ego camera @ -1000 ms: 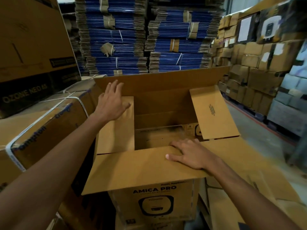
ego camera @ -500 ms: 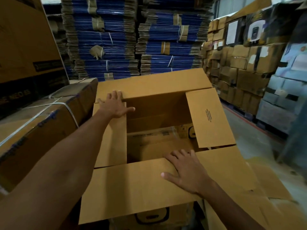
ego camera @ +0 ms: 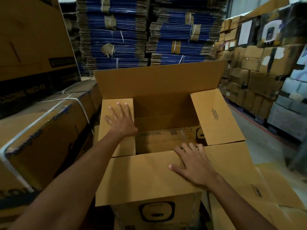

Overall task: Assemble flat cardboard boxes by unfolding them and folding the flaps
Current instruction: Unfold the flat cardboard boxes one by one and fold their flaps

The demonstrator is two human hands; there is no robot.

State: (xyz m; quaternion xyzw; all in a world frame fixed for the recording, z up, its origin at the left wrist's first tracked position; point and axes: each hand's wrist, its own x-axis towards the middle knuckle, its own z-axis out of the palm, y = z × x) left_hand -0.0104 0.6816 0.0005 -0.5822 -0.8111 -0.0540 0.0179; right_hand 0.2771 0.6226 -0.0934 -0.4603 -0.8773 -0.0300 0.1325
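1. I see stacks of flattened blue cartons [ego camera: 126,35] across the far side.
2. A strapped carton [ego camera: 41,130] stands just beside the box, on the left.
3. The cardboard box [ego camera: 157,213] stands upright at centre, near the person, with its top open. Its far flap [ego camera: 157,80] is raised.
4. The near flap [ego camera: 136,176] lies roughly level. The right flap [ego camera: 216,117] tilts upward.
5. The left flap [ego camera: 128,148] lies over the opening's left side.
6. Right hand [ego camera: 194,165]: palm down on the near flap, thumb splayed, fingers reaching past its far edge. I see no grip.
7. Left hand [ego camera: 122,121]: flat on the left flap, fingers straight and spread, gripping nothing.
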